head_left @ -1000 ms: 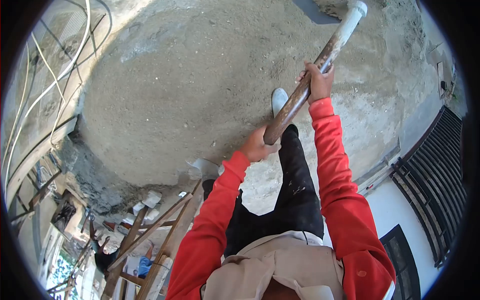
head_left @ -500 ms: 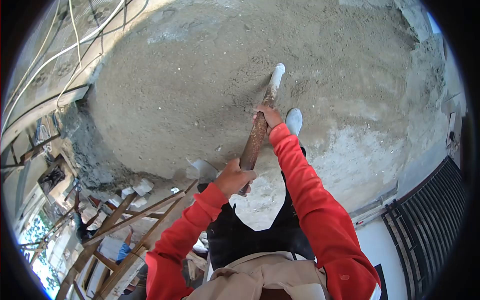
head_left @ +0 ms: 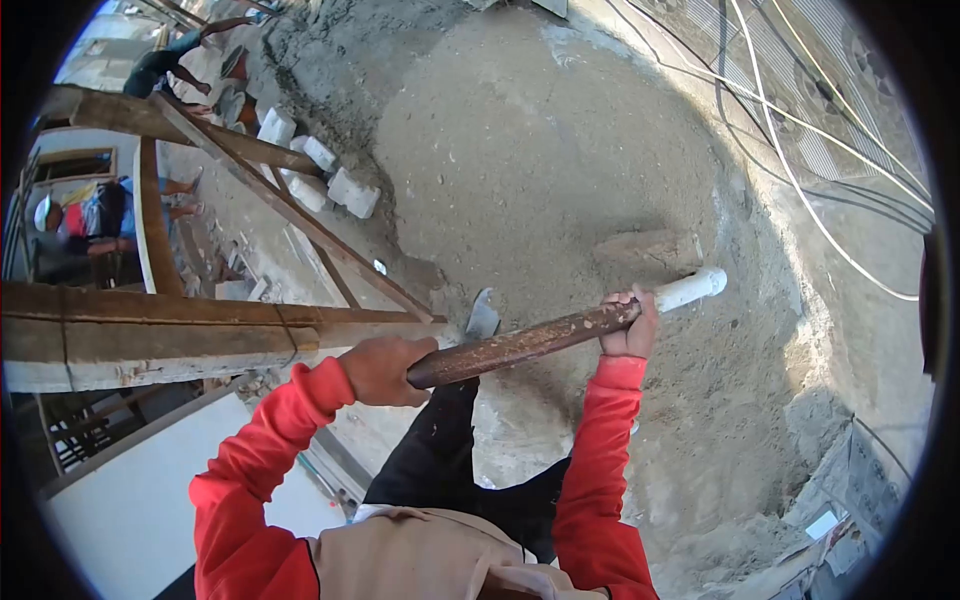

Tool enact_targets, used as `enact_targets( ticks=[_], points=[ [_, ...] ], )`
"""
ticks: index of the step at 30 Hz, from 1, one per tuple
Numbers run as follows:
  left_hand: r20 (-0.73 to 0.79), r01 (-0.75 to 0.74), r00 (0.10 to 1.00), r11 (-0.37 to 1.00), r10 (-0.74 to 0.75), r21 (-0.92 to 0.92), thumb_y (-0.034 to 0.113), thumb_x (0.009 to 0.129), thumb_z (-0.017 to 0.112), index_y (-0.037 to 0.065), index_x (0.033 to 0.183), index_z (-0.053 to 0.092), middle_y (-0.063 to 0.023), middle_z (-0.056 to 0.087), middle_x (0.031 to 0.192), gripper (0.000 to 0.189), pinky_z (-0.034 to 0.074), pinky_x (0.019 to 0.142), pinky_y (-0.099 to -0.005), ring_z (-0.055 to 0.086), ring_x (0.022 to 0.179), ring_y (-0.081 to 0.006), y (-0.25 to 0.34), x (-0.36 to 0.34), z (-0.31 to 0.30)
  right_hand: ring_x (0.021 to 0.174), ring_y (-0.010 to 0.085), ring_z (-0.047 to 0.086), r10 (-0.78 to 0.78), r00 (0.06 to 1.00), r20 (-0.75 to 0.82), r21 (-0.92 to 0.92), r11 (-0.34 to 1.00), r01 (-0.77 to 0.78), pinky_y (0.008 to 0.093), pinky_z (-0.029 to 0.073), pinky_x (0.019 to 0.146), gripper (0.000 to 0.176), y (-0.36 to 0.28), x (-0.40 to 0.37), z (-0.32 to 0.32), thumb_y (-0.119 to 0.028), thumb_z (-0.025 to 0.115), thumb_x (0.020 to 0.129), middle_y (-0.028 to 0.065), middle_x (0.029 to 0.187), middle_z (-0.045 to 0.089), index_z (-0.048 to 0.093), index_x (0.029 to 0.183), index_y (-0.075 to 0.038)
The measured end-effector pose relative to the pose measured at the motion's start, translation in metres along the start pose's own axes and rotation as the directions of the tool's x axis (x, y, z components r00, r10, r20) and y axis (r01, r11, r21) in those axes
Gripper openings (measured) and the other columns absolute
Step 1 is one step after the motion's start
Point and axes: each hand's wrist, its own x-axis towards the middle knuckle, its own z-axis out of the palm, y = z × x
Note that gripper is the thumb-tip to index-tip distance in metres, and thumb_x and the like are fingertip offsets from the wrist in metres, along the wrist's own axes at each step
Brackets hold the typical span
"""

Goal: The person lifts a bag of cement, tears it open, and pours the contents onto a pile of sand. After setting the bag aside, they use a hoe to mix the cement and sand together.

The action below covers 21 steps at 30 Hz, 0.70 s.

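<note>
A thick brown pole [head_left: 530,343] with a whitish, rounded far end [head_left: 697,287] slants across the view above the ground. My right hand [head_left: 632,322] is wrapped around it close to where brown meets white. At the near end, my left hand [head_left: 388,370] grips the pole's butt, thumb above and fingers below. The white end hangs over or rests on the rough grey sandy ground [head_left: 520,180]; contact cannot be made out. One of my boots [head_left: 483,315] shows beyond the pole's near half.
Wooden beams [head_left: 160,325] and braces stand at the left. Pale blocks [head_left: 352,193] lie behind them. One person [head_left: 165,65] is at the upper left, another [head_left: 95,215] below. White cables [head_left: 790,160] cross the upper right beside a concrete ledge.
My view has swung round to the left, bringing the timber frame closer. The pole now points right instead of forward. Both hands remain on it, the left now at its very end.
</note>
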Motion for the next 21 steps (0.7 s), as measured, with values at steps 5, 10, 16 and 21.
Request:
enact_targets(
  ticks=[5, 10, 16, 21],
  points=[
    [-0.324, 0.354, 0.901, 0.92, -0.288, 0.167, 0.019, 0.063, 0.066, 0.013, 0.098, 0.049, -0.016, 0.059, 0.073, 0.04, 0.046, 0.062, -0.0466, 0.058, 0.07, -0.037, -0.077, -0.007, 0.054, 0.059, 0.0143, 0.047, -0.022, 0.987, 0.16, 0.092, 0.996, 0.007, 0.0308, 0.044, 0.061, 0.009, 0.057, -0.014, 0.05, -0.011, 0.058, 0.079, 0.0027, 0.065, 0.048, 0.049, 0.079, -0.01],
    [-0.043, 0.163, 0.986, 0.976, -0.159, 0.141, 0.02, 0.064, 0.067, 0.011, 0.093, 0.045, -0.0166, 0.06, 0.071, 0.037, 0.047, 0.058, -0.0451, 0.059, 0.067, -0.0368, -0.047, -0.007, 0.107, 0.058, 0.0152, 0.05, -0.162, 0.986, -0.046, 0.085, 0.983, 0.165, 0.0328, 0.045, 0.057, 0.01, 0.021, -0.081, -0.044, -0.008, 0.058, 0.078, 0.0031, 0.065, 0.048, 0.049, 0.081, -0.009],
    [0.696, 0.568, 0.648, 0.805, -0.308, -0.172, 0.015, 0.067, 0.071, 0.004, 0.103, 0.049, -0.0053, 0.051, 0.063, 0.043, 0.043, 0.042, -0.0289, 0.051, 0.045, -0.0139, 0.084, 0.014, 0.212, 0.043, 0.0171, 0.049, -0.094, 0.824, -0.558, 0.196, 0.95, 0.241, 0.0336, 0.046, 0.041, 0.012, -0.051, -0.129, -0.255, -0.002, 0.06, 0.073, 0.0056, 0.057, 0.048, 0.049, 0.077, -0.005],
    [0.808, 0.441, 0.572, 0.883, -0.139, -0.16, 0.009, 0.07, 0.068, -0.002, 0.104, 0.046, -0.003, 0.048, 0.057, 0.041, 0.036, 0.036, -0.0267, 0.047, 0.039, -0.0121, 0.224, 0.145, 0.351, 0.042, 0.0165, 0.05, -0.275, 0.734, -0.621, 0.014, 0.933, 0.361, 0.0308, 0.046, 0.038, 0.017, -0.216, -0.132, -0.424, 0.0, 0.058, 0.072, 0.007, 0.054, 0.048, 0.044, 0.081, -0.002]
  ],
)
